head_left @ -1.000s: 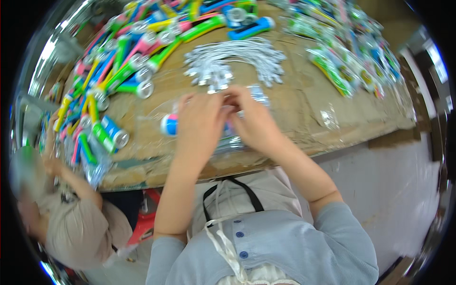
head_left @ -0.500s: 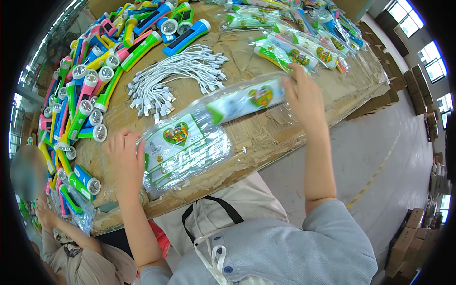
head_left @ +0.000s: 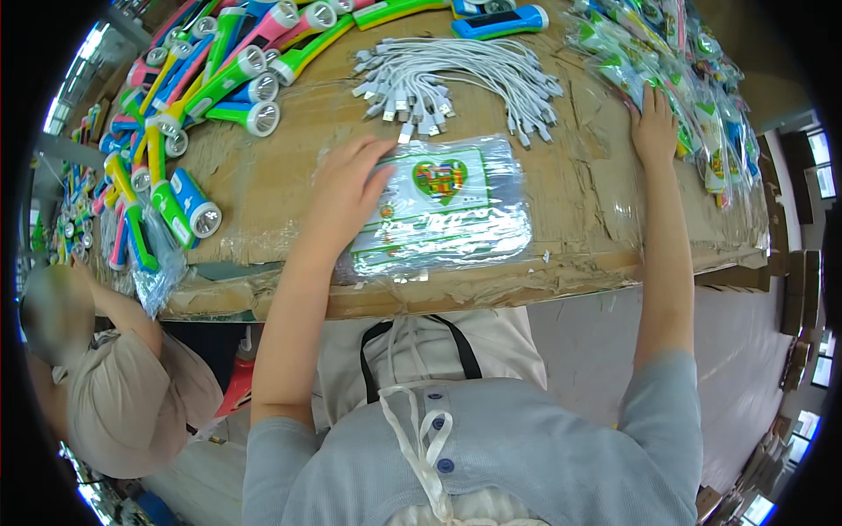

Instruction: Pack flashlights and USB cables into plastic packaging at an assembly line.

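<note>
My left hand (head_left: pixel 349 188) rests at the left edge of a stack of flat clear plastic bags (head_left: pixel 504 228) with green and multicoloured heart print. Its fingers are stretched out and its thumb is apart. At the right, my right hand (head_left: pixel 657 131) lies with fingers extended against the near side of a pile of bagged flashlights (head_left: pixel 702 114). Just beyond the flat bags is a bundle of white charging cables (head_left: pixel 465 74).
Loose coloured flashlights (head_left: pixel 237 79) are heaped at the far left, with a blue one (head_left: pixel 500 22) at the far edge of view. The cardboard-covered table (head_left: pixel 579 237) has a worn near edge. At the left sits another person (head_left: pixel 132 386). Cartons (head_left: pixel 798 298) stand beyond the floor at right.
My right hand has gone from above the table, holding a bagged flashlight, to the pile at right, and its fingers now look released. My left hand still lies by the flat bags. The view has shifted.
</note>
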The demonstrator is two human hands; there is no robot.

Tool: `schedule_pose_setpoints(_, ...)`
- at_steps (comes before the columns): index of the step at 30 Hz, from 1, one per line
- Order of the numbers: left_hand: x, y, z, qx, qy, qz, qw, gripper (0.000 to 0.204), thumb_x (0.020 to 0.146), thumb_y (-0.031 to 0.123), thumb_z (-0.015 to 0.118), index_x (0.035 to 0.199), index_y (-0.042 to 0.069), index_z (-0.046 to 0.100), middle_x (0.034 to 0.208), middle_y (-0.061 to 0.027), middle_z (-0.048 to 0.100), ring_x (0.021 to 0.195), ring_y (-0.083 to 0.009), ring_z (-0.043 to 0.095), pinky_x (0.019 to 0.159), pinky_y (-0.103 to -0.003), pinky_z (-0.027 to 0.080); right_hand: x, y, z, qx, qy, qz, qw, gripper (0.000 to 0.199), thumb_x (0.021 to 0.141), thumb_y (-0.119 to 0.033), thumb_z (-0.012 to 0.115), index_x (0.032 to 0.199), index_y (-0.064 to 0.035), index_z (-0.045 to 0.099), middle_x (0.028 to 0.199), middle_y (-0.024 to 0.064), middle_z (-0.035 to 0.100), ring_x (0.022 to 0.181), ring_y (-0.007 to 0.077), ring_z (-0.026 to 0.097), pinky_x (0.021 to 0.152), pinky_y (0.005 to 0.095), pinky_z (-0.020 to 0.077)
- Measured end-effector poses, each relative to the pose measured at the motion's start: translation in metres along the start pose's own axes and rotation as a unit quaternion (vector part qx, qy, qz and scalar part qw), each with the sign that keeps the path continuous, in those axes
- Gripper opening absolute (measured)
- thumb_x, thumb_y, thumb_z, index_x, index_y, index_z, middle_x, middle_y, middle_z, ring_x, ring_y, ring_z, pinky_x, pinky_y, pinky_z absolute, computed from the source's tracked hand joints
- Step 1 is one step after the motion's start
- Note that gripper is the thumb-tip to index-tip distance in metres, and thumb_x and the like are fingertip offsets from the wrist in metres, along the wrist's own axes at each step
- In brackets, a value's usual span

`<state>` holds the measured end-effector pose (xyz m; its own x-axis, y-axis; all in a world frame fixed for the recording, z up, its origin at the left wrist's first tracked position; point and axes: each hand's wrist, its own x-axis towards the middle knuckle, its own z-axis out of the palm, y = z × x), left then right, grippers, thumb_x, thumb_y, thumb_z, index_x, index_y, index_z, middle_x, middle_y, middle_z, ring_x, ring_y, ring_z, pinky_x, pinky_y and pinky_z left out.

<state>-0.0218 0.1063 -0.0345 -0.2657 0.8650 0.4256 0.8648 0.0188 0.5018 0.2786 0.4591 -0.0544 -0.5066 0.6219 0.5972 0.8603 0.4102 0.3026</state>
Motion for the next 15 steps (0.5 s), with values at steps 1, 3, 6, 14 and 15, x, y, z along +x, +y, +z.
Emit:
schedule_pose_setpoints(1,0.001,-0.002,0.002,-0.018,-0.011,0.009,1.000,0.028,0.079,0.010,0.060,0.107,0.005,0.058,0.103,-0.0125,0.057,0.098,-0.0317,0.053,0.083,-0.038,0.041,0.012,-0.005,0.008,-0.049,-0.029,0.038,0.998,0.050,0.086,-0.033,0.052,0.130,-0.0110,0.042,0.130,0.0148,0.045,0.118,0.0292,0.045,0.096,0.0465,0.0363)
schedule_pose_setpoints(3,0.004,-0.002,0.004,-0.037,0.003,0.024,0.999,0.024,0.078,0.008,0.060,0.102,0.005,0.060,0.101,-0.0114,0.057,0.096,-0.0315,0.053,0.082,-0.037,0.042,0.026,-0.041,-0.007,0.138,-0.028,0.005,0.990,0.040,0.084,-0.027,0.053,0.118,-0.0062,0.051,0.118,0.0188,0.052,0.109,0.0321,0.050,0.090,0.0439,0.0403)
schedule_pose_setpoints(6,-0.005,-0.003,0.006,-0.091,-0.036,0.012,0.995,0.024,0.076,0.003,0.061,0.100,0.004,0.058,0.099,-0.0121,0.055,0.098,-0.0297,0.052,0.084,-0.035,0.042,-0.008,-0.158,-0.122,0.515,-0.156,-0.061,0.841,0.029,0.081,-0.019,0.061,0.106,-0.0048,0.057,0.094,0.0132,0.060,0.086,0.0269,0.059,0.076,0.0364,0.0462)
schedule_pose_setpoints(14,-0.001,-0.007,0.005,-0.116,-0.053,0.004,0.992,0.015,0.072,0.002,0.065,0.085,0.003,0.056,0.083,-0.0102,0.055,0.081,-0.0284,0.054,0.070,-0.036,0.042,-0.043,-0.219,-0.158,0.560,-0.088,-0.236,0.789,0.021,0.070,-0.017,0.070,0.080,-0.0045,0.057,0.078,0.0090,0.055,0.081,0.0288,0.054,0.068,0.0387,0.0428)
schedule_pose_setpoints(15,-0.001,-0.006,0.006,-0.098,-0.020,0.035,0.994,0.014,0.071,0.003,0.065,0.081,0.002,0.055,0.079,-0.0104,0.055,0.078,-0.0286,0.054,0.068,-0.037,0.042,-0.044,-0.220,-0.159,0.572,-0.059,-0.242,0.782,0.020,0.069,-0.016,0.069,0.081,-0.0043,0.057,0.078,0.0088,0.056,0.082,0.0288,0.054,0.068,0.0383,0.0428)
